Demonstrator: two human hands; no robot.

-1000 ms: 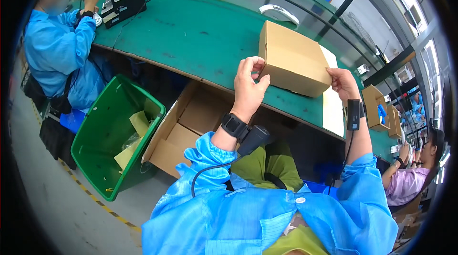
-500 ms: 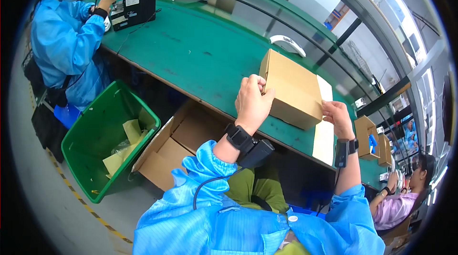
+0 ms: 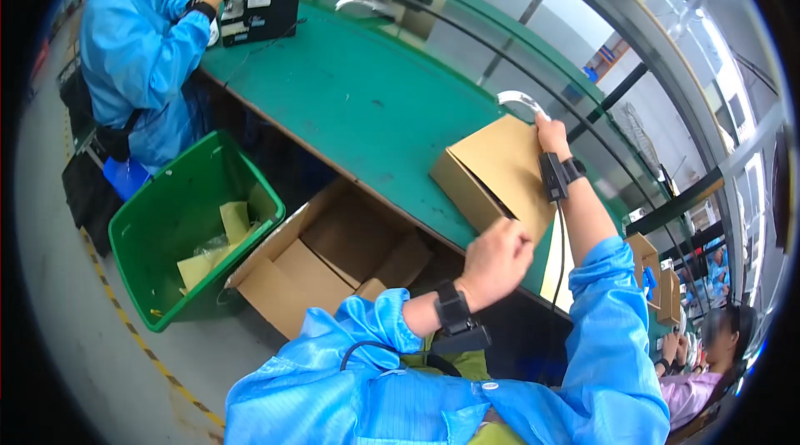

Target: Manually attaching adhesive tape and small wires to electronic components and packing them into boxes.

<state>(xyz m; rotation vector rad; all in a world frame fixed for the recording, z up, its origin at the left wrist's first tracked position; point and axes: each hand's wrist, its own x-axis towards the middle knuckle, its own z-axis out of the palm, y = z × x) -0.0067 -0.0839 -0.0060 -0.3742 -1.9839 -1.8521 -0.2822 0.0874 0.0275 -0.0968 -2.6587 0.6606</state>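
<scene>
Sitting between left fingers (image 3: pixel 518 238) and right fingers (image 3: pixel 544 125) is a box (image 3: pixel 500 157).

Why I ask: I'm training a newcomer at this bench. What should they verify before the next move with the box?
1. Brown rectangular cardboard box over the flat green tabletop: ok.
2. Flat brown cardboard lid flush along its near-left edge: not ok; a dark gap shows.
3. Right hand at the box's far corner: ok; how firm its grip is, cannot tell.
4. Left hand touching the box: cannot tell; it is blurred beside the near corner.
5. Pale yellow flat sheet free of the box: cannot tell; the view hides where they meet.
</scene>
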